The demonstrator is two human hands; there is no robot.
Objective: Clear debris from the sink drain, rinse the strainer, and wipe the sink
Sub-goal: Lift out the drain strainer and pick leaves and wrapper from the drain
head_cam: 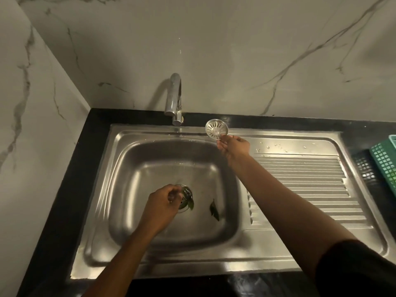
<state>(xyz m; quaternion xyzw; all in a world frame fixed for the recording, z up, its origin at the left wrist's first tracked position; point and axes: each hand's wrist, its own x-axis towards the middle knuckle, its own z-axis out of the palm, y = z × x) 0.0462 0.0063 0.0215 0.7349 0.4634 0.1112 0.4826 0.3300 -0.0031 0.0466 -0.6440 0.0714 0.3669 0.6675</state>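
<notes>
A rectangular stainless-steel sink (120,168) with a deep basin sits set into a black stone desk (94,133), and everything here is placed against that sink. At the middle of the sink's back rim stands a curved chrome tap (174,97), its spout pointing down over the basin. The right hand (233,146) is raised above the sink's back right corner, its fingers (222,144) pinched closed on the edge of a round perforated metal strainer (216,128), which is held upright in the air with its slotted face turned toward the camera, just right of the tap. The left hand (162,202) is down on the basin floor at the round metal drain opening (186,197), its fingers curled together right at the drain; whether they actually hold anything there cannot be told. A dark green leaf (190,204) lies at the drain's edge, touching the left hand's fingertips, and a second dark leaf scrap (214,210) lies on the basin floor just right of the drain. To the sink's right, its ribbed steel draining board (300,181) carries a few water drops near the back. Beyond the draining board, at the frame's right edge, a green plastic lattice basket (385,161) rests on the desk. Grey-veined white marble wall panels (235,50) rise behind and to the left of the sink.
</notes>
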